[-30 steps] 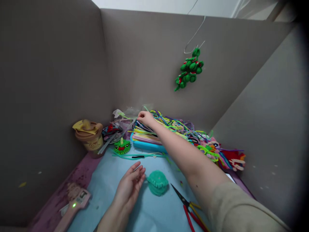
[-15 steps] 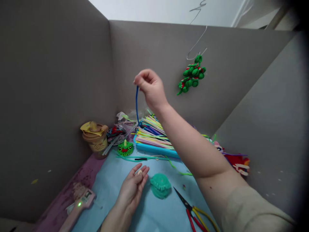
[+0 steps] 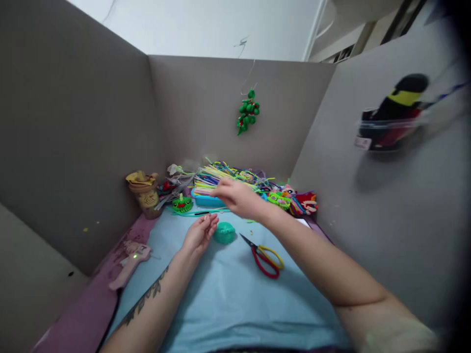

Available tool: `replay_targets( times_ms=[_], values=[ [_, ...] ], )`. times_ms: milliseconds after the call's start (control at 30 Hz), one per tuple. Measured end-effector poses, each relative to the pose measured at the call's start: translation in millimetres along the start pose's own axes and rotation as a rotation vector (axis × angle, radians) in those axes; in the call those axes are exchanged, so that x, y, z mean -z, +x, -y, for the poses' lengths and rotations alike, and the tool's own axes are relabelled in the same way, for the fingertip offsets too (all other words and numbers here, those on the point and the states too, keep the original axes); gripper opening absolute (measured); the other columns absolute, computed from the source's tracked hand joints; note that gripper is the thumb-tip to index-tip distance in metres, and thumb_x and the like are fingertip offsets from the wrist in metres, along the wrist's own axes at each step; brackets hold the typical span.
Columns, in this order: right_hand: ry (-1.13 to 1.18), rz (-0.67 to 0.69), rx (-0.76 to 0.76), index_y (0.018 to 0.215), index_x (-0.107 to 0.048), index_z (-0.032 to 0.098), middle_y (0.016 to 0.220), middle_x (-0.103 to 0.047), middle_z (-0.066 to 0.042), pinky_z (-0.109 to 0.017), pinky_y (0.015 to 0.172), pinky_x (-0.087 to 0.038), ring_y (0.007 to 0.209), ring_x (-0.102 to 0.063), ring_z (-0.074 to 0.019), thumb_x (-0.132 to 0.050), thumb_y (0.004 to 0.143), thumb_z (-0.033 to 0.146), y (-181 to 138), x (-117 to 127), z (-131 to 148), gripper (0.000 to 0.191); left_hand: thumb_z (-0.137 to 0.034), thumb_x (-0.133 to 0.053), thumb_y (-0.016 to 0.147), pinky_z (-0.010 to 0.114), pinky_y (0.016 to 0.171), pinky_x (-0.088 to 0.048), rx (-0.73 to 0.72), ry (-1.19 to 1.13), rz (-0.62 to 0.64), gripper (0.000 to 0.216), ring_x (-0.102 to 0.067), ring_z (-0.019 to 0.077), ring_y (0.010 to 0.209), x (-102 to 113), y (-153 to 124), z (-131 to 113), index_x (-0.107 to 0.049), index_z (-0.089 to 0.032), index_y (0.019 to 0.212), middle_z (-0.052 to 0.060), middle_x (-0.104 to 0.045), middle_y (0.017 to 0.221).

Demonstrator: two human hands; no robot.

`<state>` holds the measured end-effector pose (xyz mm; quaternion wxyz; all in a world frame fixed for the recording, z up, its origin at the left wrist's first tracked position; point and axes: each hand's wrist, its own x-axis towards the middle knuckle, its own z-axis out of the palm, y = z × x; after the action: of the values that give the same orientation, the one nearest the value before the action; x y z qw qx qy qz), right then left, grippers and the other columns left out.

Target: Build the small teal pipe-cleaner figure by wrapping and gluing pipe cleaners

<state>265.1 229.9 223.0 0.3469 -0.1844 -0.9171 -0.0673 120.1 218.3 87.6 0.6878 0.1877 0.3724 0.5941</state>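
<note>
1. The teal fuzzy-stem piece (image 3: pixel 224 233) has a rounded body that looks already formed; I judge the main shaping done, as far as this small view shows
2. No eyes or horn can be made out on it, while the green creature head (image 3: pixel 182 203), left of centre, has eyes, a red mouth and a pale horn; so facial details seem to be left, if the piece is meant to match
3. Loose teal stems (image 3: pixel 174 212) lie unattached along the far part of the blue sheet (image 3: pixel 221 289), below the blue tray (image 3: pixel 208 201) in the frame
4. The teal piece sits near the centre of the frame, just right of the left hand (image 3: pixel 199 233), whose fingertips come right up to its upper left edge; whether they touch it I cannot tell
5. The left hand is half curled, fingertips close together; whether something small is pinched there I cannot tell
6. The right hand (image 3: pixel 237 197) is above the piece in the frame, fingers bent downward before the tray; its grip is unclear and no stem shows hanging from it
7. Scissors (image 3: pixel 270 270) lie apart from both hands, right of the piece on the worktop
</note>
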Motion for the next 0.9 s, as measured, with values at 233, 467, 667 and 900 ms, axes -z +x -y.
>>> replay_targets(
  times_ms=[233,467,667,900],
  values=[
    [-0.172,-0.165,0.149,0.088,-0.064,0.024,0.083,-0.057,-0.004,-0.031,0.078,-0.042,0.085,-0.051,-0.0169,-0.05,0.085,0.015,-42.7,-15.7,62.3,0.016,-0.006,-0.05,0.084,0.016,0.065,-0.05,-0.134,0.054,0.13,0.012,-0.062,0.0092,0.072,6.6,-39.0,5.2,-0.06,-0.013,0.085,0.002,-0.066,0.082],
    [0.2,-0.9,-0.404,0.09,-0.065,0.026,0.082,-0.056,-0.003,-0.033,0.07,-0.049,0.077,-0.056,-0.0166,-0.056,0.082,0.022,-78.0,-19.9,57.4,0.013,-0.012,-0.061,0.077,0.019,0.061,-0.053,-0.076,0.084,0.057,0.014,-0.061,0.0083,0.062,13.4,-48.3,13.0,-0.064,-0.01,0.091,0.006,-0.065,0.077],
    [0.699,-0.938,-0.827,0.085,-0.059,0.021,0.077,-0.064,-0.004,-0.034,0.068,-0.052,0.074,-0.063,-0.0189,-0.059,0.078,0.036,-103.1,-61.6,37.4,0.017,-0.016,-0.07,0.071,0.019,0.059,-0.051,-0.015,0.15,0.136,0.014,-0.059,0.0089,0.061,-3.1,-41.3,33.7,-0.065,-0.01,0.082,0.006,-0.065,0.076],
    [0.997,-0.651,-1.081,0.079,-0.059,0.019,0.069,-0.064,-0.002,-0.029,0.059,-0.05,0.067,-0.062,-0.018,-0.065,0.066,0.038,-128.7,-104.5,14.1,0.024,-0.028,-0.077,0.06,0.022,0.063,-0.048,-0.17,0.296,0.169,0.029,-0.058,0.0107,0.063,-11.3,-13.7,49.7,-0.064,-0.01,0.078,0.006,-0.065,0.075]
  ],
)
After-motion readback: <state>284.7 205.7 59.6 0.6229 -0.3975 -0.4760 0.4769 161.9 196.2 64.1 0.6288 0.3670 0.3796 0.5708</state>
